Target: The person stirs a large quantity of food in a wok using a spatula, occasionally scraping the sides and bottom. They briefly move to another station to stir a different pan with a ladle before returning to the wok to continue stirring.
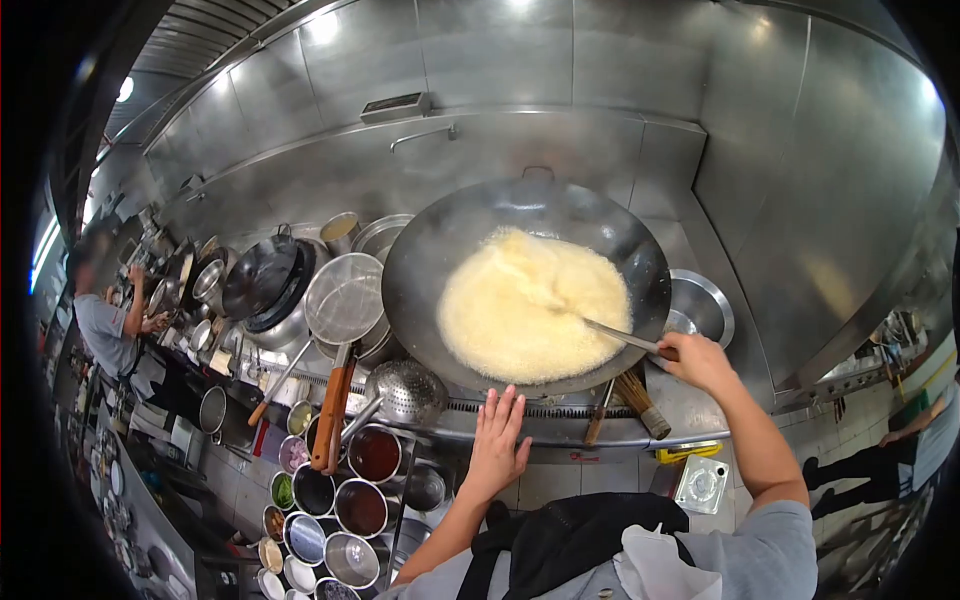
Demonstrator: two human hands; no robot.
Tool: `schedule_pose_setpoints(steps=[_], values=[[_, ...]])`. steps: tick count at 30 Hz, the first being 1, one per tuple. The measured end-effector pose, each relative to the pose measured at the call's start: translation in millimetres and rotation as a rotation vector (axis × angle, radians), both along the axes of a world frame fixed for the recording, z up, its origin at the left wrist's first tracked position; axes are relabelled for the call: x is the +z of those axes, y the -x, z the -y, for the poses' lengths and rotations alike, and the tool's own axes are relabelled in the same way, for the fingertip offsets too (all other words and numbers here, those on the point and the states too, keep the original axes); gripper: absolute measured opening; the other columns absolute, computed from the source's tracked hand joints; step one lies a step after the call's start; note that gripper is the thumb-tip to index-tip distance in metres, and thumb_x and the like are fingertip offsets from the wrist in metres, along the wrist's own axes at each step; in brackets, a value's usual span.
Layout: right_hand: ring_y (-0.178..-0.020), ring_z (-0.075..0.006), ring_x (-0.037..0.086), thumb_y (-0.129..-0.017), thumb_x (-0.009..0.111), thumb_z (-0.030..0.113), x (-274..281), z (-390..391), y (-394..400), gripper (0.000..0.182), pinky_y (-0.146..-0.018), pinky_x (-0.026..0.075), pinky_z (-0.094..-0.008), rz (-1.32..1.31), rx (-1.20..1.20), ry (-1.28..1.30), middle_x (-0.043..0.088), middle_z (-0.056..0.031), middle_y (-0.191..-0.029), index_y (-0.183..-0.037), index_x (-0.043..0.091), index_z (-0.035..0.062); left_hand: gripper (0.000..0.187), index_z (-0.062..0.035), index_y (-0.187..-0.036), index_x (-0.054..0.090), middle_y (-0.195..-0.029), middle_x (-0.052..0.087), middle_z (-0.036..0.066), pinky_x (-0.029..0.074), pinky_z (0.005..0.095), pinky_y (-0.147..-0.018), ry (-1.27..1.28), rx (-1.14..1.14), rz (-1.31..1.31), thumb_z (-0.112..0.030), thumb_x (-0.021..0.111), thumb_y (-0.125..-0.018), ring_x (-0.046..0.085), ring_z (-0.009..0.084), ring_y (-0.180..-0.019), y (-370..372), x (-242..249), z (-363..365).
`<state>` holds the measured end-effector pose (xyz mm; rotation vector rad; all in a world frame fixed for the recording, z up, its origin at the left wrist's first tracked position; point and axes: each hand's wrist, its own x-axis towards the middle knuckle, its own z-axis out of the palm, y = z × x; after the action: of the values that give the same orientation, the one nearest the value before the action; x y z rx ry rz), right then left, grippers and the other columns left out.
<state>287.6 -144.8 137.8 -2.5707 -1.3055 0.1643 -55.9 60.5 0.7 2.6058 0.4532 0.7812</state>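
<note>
A large dark wok (412, 290) sits in front of me, full of pale yellow, foaming food (530, 310). My right hand (698, 362) is closed around the handle end of a long metal wok tool (625, 335). The tool reaches over the wok's right front side, and its head is hidden under the froth. With fingers stretched and palm down, my left hand (498, 442) is at the stove's front edge, its fingertips just below the wok's near rim. A bamboo brush (642, 402) lies under the wok's right front side.
Left of the wok are a wire strainer (345, 297) with wooden handles and a perforated ladle (406, 393). Several ingredient pots (361, 507) stand at lower left. A metal bowl (700, 305) sits right of the wok. Another person (108, 325) works at far left; a person (930, 440) stands far right.
</note>
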Motion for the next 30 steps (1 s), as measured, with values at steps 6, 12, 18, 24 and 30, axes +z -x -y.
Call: schedule_pose_setpoints(steps=[6, 12, 18, 24, 30], values=[[-0.103, -0.0355, 0.079, -0.085, 0.084, 0.014, 48, 53, 29, 0.033, -0.09, 0.062, -0.0475, 0.015, 0.043, 0.018, 0.083, -0.0126, -0.106, -0.117, 0.079, 0.009, 0.077, -0.0068, -0.163, 0.049, -0.178, 0.034, 0.021, 0.032, 0.062, -0.13, 0.043, -0.01, 0.115, -0.004, 0.075, -0.092, 0.031, 0.0512, -0.163, 10, 6, 1], [-0.103, -0.0321, 0.081, -0.083, 0.085, 0.01, 60, 48, 40, 0.035, -0.09, 0.063, -0.0391, -0.118, 0.105, -0.007, 0.084, -0.0145, -0.104, -0.118, 0.08, 0.0037, 0.053, -0.0058, -0.142, 0.068, -0.161, 0.057, 0.02, 0.043, 0.0568, -0.124, 0.069, 0.041, 0.258, 0.002, 0.075, -0.09, 0.053, 0.0445, -0.151, 49, -3, 1], [-0.104, -0.0331, 0.08, -0.089, 0.082, 0.019, -10, -16, 15, 0.037, -0.09, 0.06, -0.0414, -0.405, 0.262, -0.154, 0.083, -0.0162, -0.11, -0.123, 0.078, 0.005, 0.043, -0.0051, -0.13, 0.075, -0.136, 0.075, 0.014, 0.057, 0.0467, -0.107, 0.175, 0.161, 0.279, 0.005, 0.075, -0.088, 0.072, 0.0368, -0.124, 101, -18, 16], [-0.11, -0.0339, 0.079, -0.093, 0.081, 0.022, -39, -130, 28, 0.039, -0.096, 0.06, -0.0439, -0.327, 0.235, -0.15, 0.083, -0.0165, -0.116, -0.128, 0.076, 0.0051, 0.036, -0.0045, -0.125, 0.077, -0.126, 0.079, 0.014, 0.061, 0.0438, -0.097, 0.185, 0.296, 0.306, 0.005, 0.074, -0.09, 0.076, 0.0353, -0.112, 137, -17, 22], [-0.109, -0.0351, 0.079, -0.095, 0.08, 0.024, -71, -236, 13, 0.035, -0.096, 0.06, -0.0463, -0.2, 0.103, -0.231, 0.082, -0.0158, -0.116, -0.126, 0.078, 0.0102, 0.035, -0.0042, -0.124, 0.076, -0.122, 0.079, 0.016, 0.061, 0.0434, -0.096, 0.161, 0.381, 0.348, 0.004, 0.074, -0.091, 0.077, 0.0361, -0.11, 161, -14, 17]])
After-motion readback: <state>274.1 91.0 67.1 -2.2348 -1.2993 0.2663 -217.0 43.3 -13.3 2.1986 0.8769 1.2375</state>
